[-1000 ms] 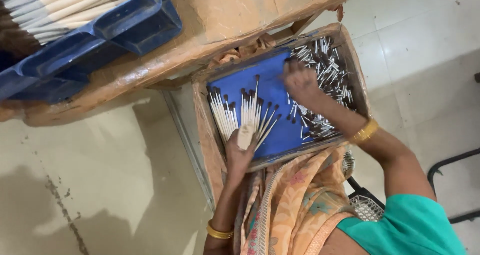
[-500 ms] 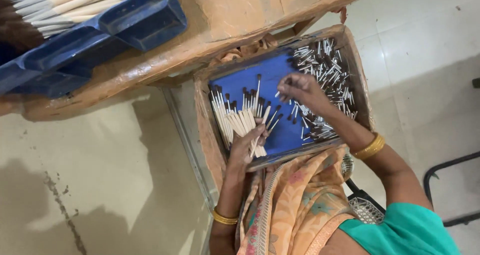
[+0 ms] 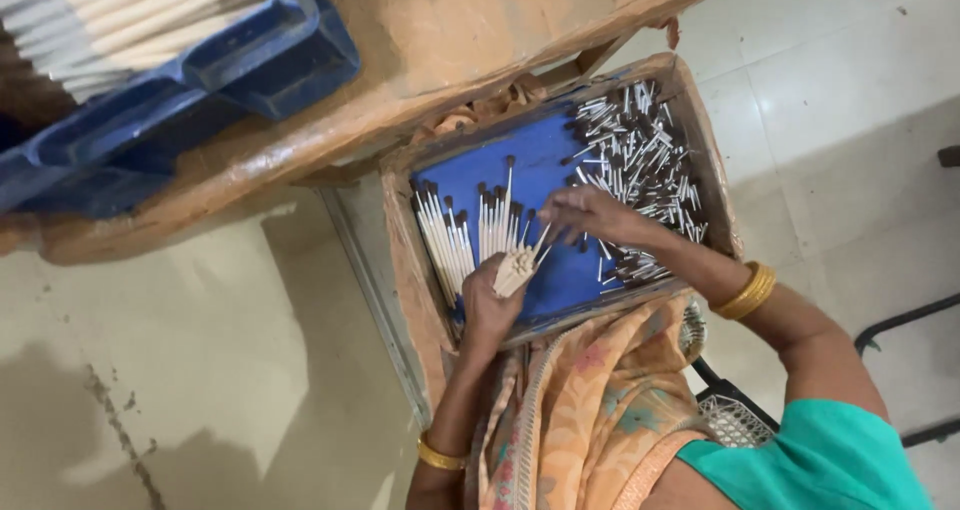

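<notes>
A shallow brown box (image 3: 402, 270) lined in blue rests on my lap. My left hand (image 3: 487, 305) is shut on a fanned bundle of thin pale sticks with dark tips (image 3: 517, 265), held over the blue lining. My right hand (image 3: 588, 215) hovers just right of the bundle and pinches one stick whose end touches it. A loose heap of the same sticks (image 3: 640, 160) fills the right side of the box. A neat row of sticks (image 3: 440, 235) lies along the left side.
A worn wooden table (image 3: 450, 40) runs above the box. Blue plastic crates (image 3: 200, 80) holding long white sticks sit on it at upper left. Pale tiled floor (image 3: 180, 370) lies to the left, and a black chair frame (image 3: 910, 320) stands at the right.
My right hand has come from the loose heap leftward to the bundle, carrying a stick. My left hand has lifted the bundle slightly and fanned it.
</notes>
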